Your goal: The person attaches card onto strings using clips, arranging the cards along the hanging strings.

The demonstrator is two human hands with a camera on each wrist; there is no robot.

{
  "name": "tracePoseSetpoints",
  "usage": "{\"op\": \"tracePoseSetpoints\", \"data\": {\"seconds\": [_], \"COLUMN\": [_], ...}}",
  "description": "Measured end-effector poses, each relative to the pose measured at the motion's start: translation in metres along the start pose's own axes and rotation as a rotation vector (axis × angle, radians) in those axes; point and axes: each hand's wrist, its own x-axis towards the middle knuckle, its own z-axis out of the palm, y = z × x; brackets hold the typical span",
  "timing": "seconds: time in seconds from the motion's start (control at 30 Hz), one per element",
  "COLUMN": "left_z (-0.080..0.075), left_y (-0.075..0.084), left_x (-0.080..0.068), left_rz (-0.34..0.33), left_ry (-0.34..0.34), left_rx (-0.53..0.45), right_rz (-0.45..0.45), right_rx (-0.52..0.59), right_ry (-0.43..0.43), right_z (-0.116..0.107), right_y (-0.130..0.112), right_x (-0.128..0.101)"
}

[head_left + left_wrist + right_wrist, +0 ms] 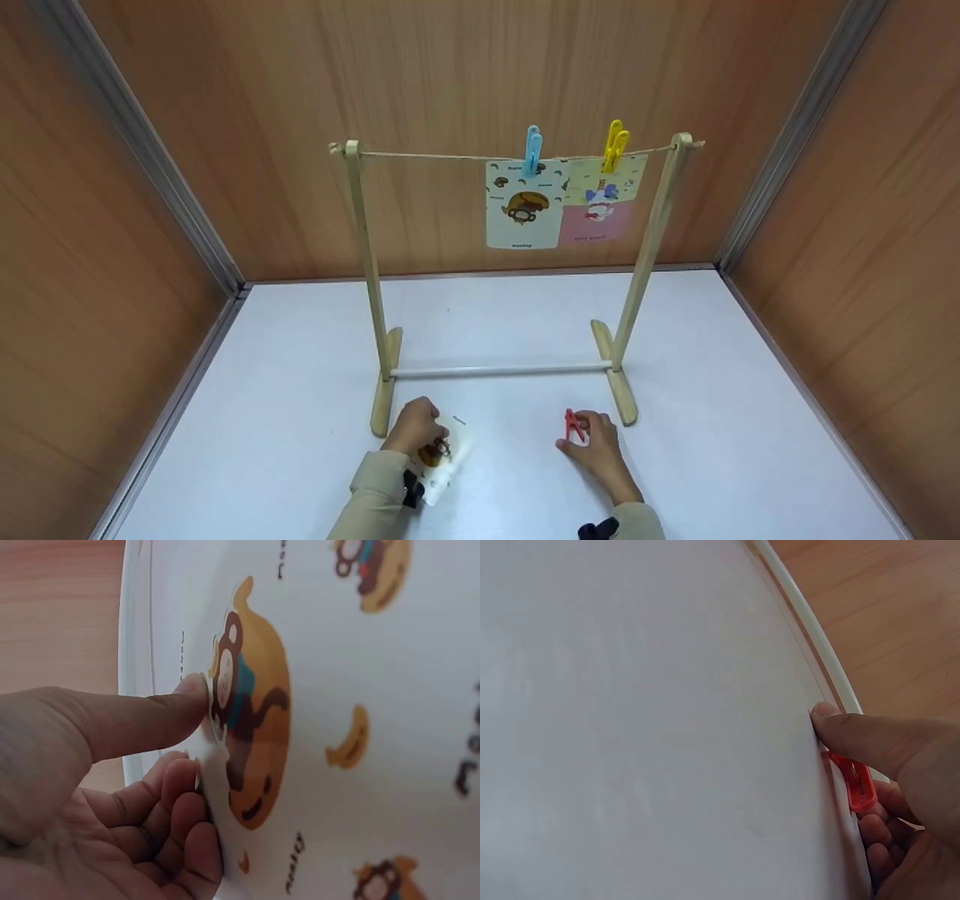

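Note:
A white card (450, 465) with a monkey picture lies on the white table at the front left, slightly turned. My left hand (416, 427) holds it, the thumb on the printed face beside the monkey and the other fingers curled against the card. How far the fingertips reach under it is hidden. To the right, my right hand (596, 450) pinches a red clothespin (573, 425) between thumb and fingers, close above the table. In the right wrist view the red clothespin (859, 784) is partly covered by the hand.
A wooden stand (370, 247) with a string (435, 156) across its top stands behind the hands. A blue clothespin (532, 150) holds a monkey card (525, 225) on the string. Beside it hangs a green-and-pink card (600, 221) under a yellow clothespin (615, 146). Wooden walls surround the table.

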Motion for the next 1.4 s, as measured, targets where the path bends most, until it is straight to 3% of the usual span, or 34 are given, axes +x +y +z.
{"op": "tracePoseSetpoints", "data": {"seconds": [0.47,0.73,1.0,1.4], "left_z": [0.0,-0.004,-0.007,-0.015], "left_y": [-0.001,0.0,0.0,-0.002], "left_x": [0.003,0.004,0.006,0.005], "left_rz": [0.027,0.022,-0.027,0.041], "left_ry": [0.022,-0.019,-0.069,-0.145], "left_rx": [0.055,0.031,-0.044,-0.015], "right_rz": [0.017,-0.007,-0.003,-0.004], "right_rx": [0.001,0.001,0.0,0.013], "right_ry": [-0.011,0.006,0.015,0.012], "right_z": [0.001,0.002,0.003,0.001], "right_y": [0.001,0.001,0.002,0.001], "right_x": [-0.002,-0.001,0.0,0.0]}}
